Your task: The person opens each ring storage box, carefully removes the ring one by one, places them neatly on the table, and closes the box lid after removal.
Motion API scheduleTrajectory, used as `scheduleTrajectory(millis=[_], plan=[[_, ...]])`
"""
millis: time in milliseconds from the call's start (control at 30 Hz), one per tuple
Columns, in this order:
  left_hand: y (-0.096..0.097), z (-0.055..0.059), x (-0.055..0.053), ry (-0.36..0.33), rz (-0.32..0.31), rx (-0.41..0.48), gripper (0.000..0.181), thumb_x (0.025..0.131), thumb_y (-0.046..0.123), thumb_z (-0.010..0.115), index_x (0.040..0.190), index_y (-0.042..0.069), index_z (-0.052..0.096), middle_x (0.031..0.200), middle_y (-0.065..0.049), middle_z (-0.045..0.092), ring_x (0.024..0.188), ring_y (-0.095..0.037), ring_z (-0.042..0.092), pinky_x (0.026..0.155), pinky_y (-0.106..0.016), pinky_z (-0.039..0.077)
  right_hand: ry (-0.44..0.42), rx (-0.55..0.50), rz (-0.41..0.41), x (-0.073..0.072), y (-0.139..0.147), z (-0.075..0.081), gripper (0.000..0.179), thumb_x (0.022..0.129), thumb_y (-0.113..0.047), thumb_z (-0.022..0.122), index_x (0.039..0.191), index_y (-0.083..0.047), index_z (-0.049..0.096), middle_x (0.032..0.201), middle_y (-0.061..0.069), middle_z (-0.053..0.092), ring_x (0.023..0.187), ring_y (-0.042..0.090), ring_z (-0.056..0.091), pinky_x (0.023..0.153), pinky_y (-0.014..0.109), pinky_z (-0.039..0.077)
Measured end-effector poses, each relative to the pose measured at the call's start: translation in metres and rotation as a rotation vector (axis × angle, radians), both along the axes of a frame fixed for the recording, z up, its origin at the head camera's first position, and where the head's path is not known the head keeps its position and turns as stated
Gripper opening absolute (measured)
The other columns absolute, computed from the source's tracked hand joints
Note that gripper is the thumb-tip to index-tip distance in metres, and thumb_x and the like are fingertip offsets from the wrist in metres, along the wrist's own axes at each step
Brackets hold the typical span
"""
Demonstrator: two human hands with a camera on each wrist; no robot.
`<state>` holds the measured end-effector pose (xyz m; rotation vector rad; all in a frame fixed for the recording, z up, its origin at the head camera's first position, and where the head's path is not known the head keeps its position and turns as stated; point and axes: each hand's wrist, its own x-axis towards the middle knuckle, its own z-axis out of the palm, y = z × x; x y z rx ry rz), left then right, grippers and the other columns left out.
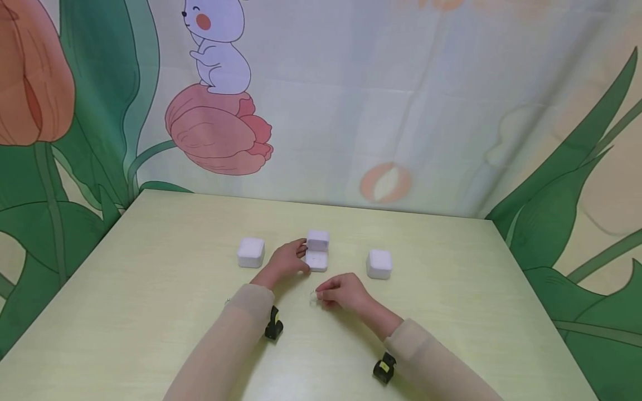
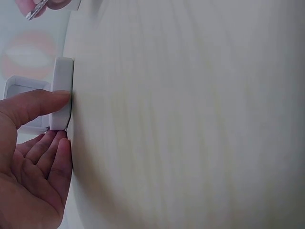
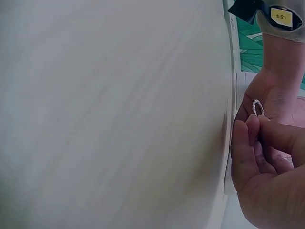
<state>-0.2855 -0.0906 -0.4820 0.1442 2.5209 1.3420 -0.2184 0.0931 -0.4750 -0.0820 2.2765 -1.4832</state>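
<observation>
Near the middle of the table stands a small white ring box, its lid raised and tilted back. My left hand holds it from the left; in the left wrist view the thumb lies across the front of the base and the other fingers are at its side. A thin silver ring with a sparkling band is pinched between the thumb and fingertips of my right hand. The ring is upright, in front of the box and apart from it.
One closed white box sits left of the open one, and another closed box sits to its right. Behind the pale table hangs a printed curtain. Black wrist cameras hang below the sleeves.
</observation>
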Motion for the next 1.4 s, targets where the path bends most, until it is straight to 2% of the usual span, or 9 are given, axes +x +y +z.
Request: scheduleTrajectory(millis=[367, 533, 867, 1167, 1400], plan=[[0.0, 0.002, 0.001, -0.005, -0.003, 0.009, 0.091, 0.077, -0.002, 0.073, 0.157, -0.007, 0.031, 0.156, -0.02, 0.048, 0.146, -0.031, 0.049, 0.124, -0.039, 0.038, -0.002, 0.023, 0.056, 0.008, 0.001, 0.0, 0.015, 0.093, -0.002, 0.07, 0.101, 0.009, 0.076, 0.077, 0.007, 0.076, 0.063, 0.004, 0.062, 0.063, 0.02, 0.058], [0.0, 0.002, 0.002, -0.001, 0.002, 0.012, 0.09, 0.076, -0.003, 0.072, 0.157, -0.007, 0.031, 0.156, -0.021, 0.049, 0.146, -0.031, 0.049, 0.123, -0.039, 0.038, -0.008, 0.041, 0.072, 0.01, 0.001, -0.001, 0.014, 0.093, -0.001, 0.069, 0.1, 0.009, 0.076, 0.077, 0.007, 0.076, 0.063, 0.005, 0.062, 0.063, 0.021, 0.059], [0.001, 0.002, 0.004, 0.003, 0.021, 0.011, 0.089, 0.077, -0.002, 0.071, 0.157, -0.005, 0.032, 0.155, -0.02, 0.05, 0.146, -0.03, 0.049, 0.124, -0.039, 0.037, -0.007, 0.063, 0.082, 0.01, -0.001, -0.002, 0.014, 0.093, 0.0, 0.069, 0.099, 0.009, 0.076, 0.076, 0.009, 0.077, 0.06, 0.005, 0.062, 0.062, 0.021, 0.06], [0.001, 0.004, 0.004, -0.006, 0.024, 0.032, 0.089, 0.078, -0.002, 0.07, 0.158, -0.005, 0.031, 0.157, -0.02, 0.048, 0.147, -0.031, 0.048, 0.125, -0.039, 0.036, -0.008, 0.077, 0.086, 0.009, -0.003, -0.001, 0.013, 0.092, 0.0, 0.07, 0.097, 0.009, 0.077, 0.07, 0.001, 0.072, 0.059, 0.005, 0.061, 0.06, 0.02, 0.058], [0.001, 0.0, 0.003, -0.008, 0.024, 0.026, 0.089, 0.078, -0.002, 0.072, 0.157, -0.005, 0.031, 0.157, -0.02, 0.048, 0.147, -0.031, 0.048, 0.125, -0.039, 0.036, -0.016, 0.086, 0.076, 0.009, -0.005, -0.003, 0.012, 0.091, -0.001, 0.071, 0.096, 0.008, 0.077, 0.069, 0.0, 0.072, 0.058, 0.005, 0.061, 0.06, 0.02, 0.058]])
